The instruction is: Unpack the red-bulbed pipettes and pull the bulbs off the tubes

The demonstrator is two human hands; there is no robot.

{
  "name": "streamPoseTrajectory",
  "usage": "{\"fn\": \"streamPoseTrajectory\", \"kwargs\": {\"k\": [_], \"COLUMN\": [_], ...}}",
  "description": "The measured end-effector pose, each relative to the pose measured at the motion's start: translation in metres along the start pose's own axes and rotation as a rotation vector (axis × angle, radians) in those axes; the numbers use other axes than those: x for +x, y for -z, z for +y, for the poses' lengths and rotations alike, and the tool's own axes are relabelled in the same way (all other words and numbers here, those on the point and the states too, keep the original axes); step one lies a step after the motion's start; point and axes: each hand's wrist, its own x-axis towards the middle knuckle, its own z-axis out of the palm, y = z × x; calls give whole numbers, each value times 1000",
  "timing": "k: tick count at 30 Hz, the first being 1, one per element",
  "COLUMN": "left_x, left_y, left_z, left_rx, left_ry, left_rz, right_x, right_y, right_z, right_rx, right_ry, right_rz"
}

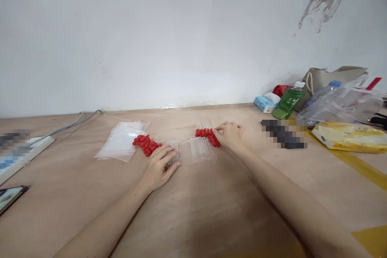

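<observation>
Several droppers with clear tubes (196,151) and red bulbs lie side by side on the wooden table. One cluster of red bulbs (145,144) is at the left end, and another group of red bulbs (205,132) is at the right. My left hand (161,165) rests over the left part of the tubes, its fingers apart and its thumb toward me. At the right-hand bulbs is my right hand (229,134), fingers spread and touching the nearest bulbs; part of its grip is hidden. A stack of clear plastic bags (122,141) lies left of the droppers.
On the right stand a tissue pack (266,102), a green bottle (289,101) and a plastic bag (347,102), with a yellow packet (350,137) in front. A power strip (38,147), its grey cable (69,125) and a phone (10,197) are at left. A wall (151,48) closes the back.
</observation>
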Motion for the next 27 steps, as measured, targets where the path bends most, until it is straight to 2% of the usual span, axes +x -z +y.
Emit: {"fn": "streamPoseTrajectory", "kwargs": {"k": [5,10,21,27], "left_x": [0,0,1,1], "left_y": [2,2,3,3], "left_z": [1,2,4,3], "left_rx": [-4,-9,-19,-31], "left_ry": [1,7,18,22], "left_rz": [7,7,-21,-23], "right_x": [23,31,35,37], "right_y": [0,3,3,1], "right_z": [-10,-18,-22,-22], "right_rx": [-70,-109,-89,-32], "right_ry": [-108,-189,-232,-276], "right_rz": [-203,-379,-453,-446]}}
